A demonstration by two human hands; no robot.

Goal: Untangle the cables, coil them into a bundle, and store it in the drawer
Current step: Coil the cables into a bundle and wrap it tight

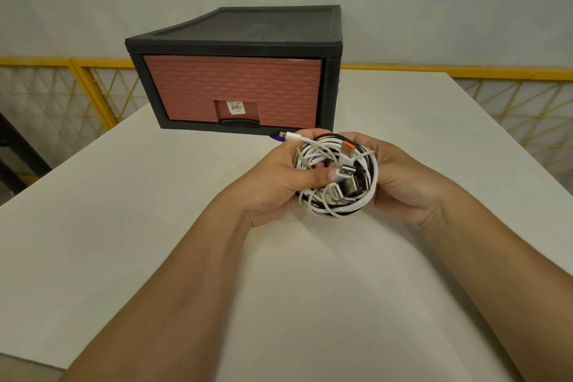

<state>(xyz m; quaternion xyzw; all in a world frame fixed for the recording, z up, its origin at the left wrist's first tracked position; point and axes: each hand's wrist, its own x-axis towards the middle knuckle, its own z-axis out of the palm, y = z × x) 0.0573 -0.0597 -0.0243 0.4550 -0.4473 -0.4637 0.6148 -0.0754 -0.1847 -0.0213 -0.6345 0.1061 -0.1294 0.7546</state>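
My left hand (276, 184) and right hand (403, 178) clutch the coiled white-and-black cable bundle (344, 164) between them. The brick-red plastic drawer (232, 84) stands just beyond (closed).

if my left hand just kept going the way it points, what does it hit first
Probably the drawer unit, near the lower right of its closed front. The left hand, gripping the cable bundle, angles forward and right toward it. A small blue object lies just before it; depth is unclear.

There is one black plastic cabinet (242, 28) with one reddish-brown woven-pattern drawer (232, 87), and one white table (155, 226). Two hands show, a left hand (279, 178) and a right hand (401, 178), with one round bundle of white and black cables (336, 177); its cables cannot be counted.
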